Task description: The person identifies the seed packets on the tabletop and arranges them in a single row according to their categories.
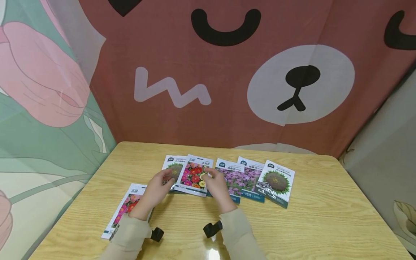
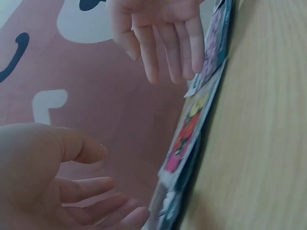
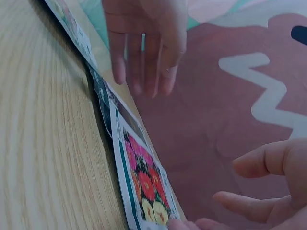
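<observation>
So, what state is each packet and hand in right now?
Left hand: open
Right hand: open
Far-left packet: face up, partly hidden
Left sunflower packet: face up, partly covered
Middle packet: face up, overlapping the left sunflower packet
Left purple packet: face up, overlapping the right purple packet
Right purple packet: face up, partly covered
Right sunflower packet: face up

A wood-grained table (image 1: pixel 325 220) bears several flower-printed packets (image 1: pixel 276 182), some of them overlapping

On counter (image 1: pixel 328 227), back row, L→R: flower pkt A (image 1: pixel 174 164), pkt B (image 1: pixel 194 177) partly atop A, pkt C (image 1: pixel 234 177), pkt D (image 1: pixel 251 177), pkt E (image 1: pixel 276 182) overlapping D's R edge. Front-L on counter: pkt F (image 1: pixel 123 206). Behind counter: cloth backdrop (image 1: pixel 227 122).
</observation>
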